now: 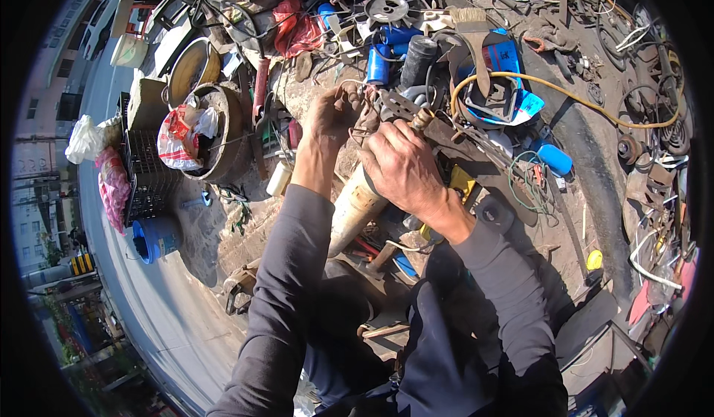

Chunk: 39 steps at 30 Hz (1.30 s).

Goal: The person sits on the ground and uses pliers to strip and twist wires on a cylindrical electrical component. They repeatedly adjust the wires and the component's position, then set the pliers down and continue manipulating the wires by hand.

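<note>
My right hand (409,165) is closed over the upper end of a worn beige cylinder (355,207) that slants between my knees. A brass fitting (422,119) sticks out past its knuckles, and a flat grey metal piece with holes (400,105) lies just beyond the fingers. To the left, my left hand (333,116) is raised with its fingers curled together by some thin reddish metal bits (363,112). What it pinches is too small to make out. Below the right hand lies a hammer with a wooden handle (381,256).
A wide paintbrush (474,41) rests on a blue-lined container (515,60), crossed by a yellow hose (573,98). Blue cans (378,66) and scrap metal crowd the far side. At left stand a round tub with bags (227,138), a black crate (145,186) and a blue bucket (158,238).
</note>
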Tool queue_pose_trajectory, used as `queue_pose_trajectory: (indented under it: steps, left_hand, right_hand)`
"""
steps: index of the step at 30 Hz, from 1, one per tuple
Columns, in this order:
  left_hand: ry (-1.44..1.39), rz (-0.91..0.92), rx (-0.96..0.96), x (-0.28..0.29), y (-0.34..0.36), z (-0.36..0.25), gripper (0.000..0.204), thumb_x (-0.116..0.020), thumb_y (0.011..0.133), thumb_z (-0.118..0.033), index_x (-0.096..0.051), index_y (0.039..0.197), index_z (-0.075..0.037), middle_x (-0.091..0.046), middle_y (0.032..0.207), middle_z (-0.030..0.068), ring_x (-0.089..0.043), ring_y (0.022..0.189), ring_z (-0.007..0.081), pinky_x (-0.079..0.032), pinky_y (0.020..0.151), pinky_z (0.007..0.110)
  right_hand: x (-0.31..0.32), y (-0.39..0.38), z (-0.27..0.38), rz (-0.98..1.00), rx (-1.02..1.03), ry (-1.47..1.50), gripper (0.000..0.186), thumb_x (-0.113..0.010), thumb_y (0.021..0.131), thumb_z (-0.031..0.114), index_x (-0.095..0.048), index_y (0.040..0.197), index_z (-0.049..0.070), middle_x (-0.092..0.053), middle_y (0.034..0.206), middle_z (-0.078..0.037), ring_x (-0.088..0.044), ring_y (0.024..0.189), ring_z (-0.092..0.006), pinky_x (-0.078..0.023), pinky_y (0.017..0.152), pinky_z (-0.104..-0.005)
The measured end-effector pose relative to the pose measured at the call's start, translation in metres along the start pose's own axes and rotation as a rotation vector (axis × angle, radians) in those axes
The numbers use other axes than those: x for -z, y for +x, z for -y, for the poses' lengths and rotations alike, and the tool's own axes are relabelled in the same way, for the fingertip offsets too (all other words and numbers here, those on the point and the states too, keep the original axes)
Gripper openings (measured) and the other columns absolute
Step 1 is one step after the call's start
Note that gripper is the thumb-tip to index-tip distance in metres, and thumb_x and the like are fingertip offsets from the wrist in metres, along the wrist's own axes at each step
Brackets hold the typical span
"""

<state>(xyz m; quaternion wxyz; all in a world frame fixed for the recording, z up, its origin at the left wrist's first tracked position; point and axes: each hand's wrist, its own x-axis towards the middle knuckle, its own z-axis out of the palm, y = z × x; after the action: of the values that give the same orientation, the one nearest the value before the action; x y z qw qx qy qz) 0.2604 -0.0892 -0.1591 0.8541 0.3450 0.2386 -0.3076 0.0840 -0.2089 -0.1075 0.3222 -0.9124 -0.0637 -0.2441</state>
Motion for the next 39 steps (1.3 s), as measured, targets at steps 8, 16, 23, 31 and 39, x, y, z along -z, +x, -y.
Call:
queue_pose_trajectory:
  steps: [8, 16, 23, 31, 39]
  left_hand:
    - [1.218, 0.48, 0.023, -0.108, 0.016, 0.02, 0.014, -0.064, 0.1, -0.003, -0.075, 0.103, 0.004, -0.078, 0.095, 0.0124, -0.076, 0.077, 0.0231, -0.063, 0.069, 0.033]
    - [1.309, 0.169, 0.015, -0.106, 0.015, 0.068, 0.036, -0.055, 0.107, -0.039, -0.072, 0.119, -0.01, -0.077, 0.108, 0.0058, -0.074, 0.096, 0.0191, -0.057, 0.083, 0.037]
    - [1.486, 0.179, -0.12, -0.089, 0.01, 0.05, 0.054, -0.048, 0.109, -0.058, -0.074, 0.121, -0.013, -0.078, 0.103, 0.0029, -0.072, 0.095, 0.0164, -0.051, 0.089, 0.037]
    - [1.394, 0.129, -0.086, -0.075, -0.003, 0.044, 0.069, -0.041, 0.108, -0.068, -0.074, 0.119, -0.008, -0.078, 0.097, 0.0084, -0.072, 0.084, 0.0179, -0.053, 0.073, 0.034]
    - [1.337, 0.16, 0.107, -0.08, -0.008, 0.043, 0.085, -0.035, 0.103, -0.083, -0.072, 0.12, -0.008, -0.076, 0.102, 0.0097, -0.073, 0.086, 0.0192, -0.06, 0.079, 0.038]
  right_hand:
    - [-0.017, -0.025, 0.025, -0.148, -0.12, 0.07, 0.026, -0.068, 0.081, 0.006, -0.065, 0.105, -0.003, -0.059, 0.104, -0.019, -0.061, 0.098, -0.0356, -0.056, 0.081, -0.0446]
    - [-0.026, -0.057, 0.033, -0.185, -0.313, 0.193, 0.047, -0.07, 0.084, 0.002, -0.063, 0.13, -0.004, -0.058, 0.109, -0.02, -0.061, 0.102, -0.0395, -0.056, 0.088, -0.048]
    - [-0.007, -0.099, -0.02, -0.317, -0.716, 0.395, 0.029, -0.067, 0.09, 0.003, -0.062, 0.118, 0.001, -0.064, 0.109, -0.024, -0.067, 0.095, -0.046, -0.057, 0.082, -0.0505]
    - [-0.009, -0.047, -0.1, 0.011, -0.852, 0.397, 0.025, -0.059, 0.094, 0.012, -0.064, 0.113, -0.003, -0.07, 0.095, -0.035, -0.07, 0.094, -0.0517, -0.057, 0.08, -0.0535]
    - [-0.027, -0.024, -0.124, 0.065, -0.646, 0.387, 0.029, -0.059, 0.093, 0.015, -0.068, 0.112, -0.006, -0.072, 0.103, -0.034, -0.073, 0.101, -0.0472, -0.057, 0.084, -0.0511]
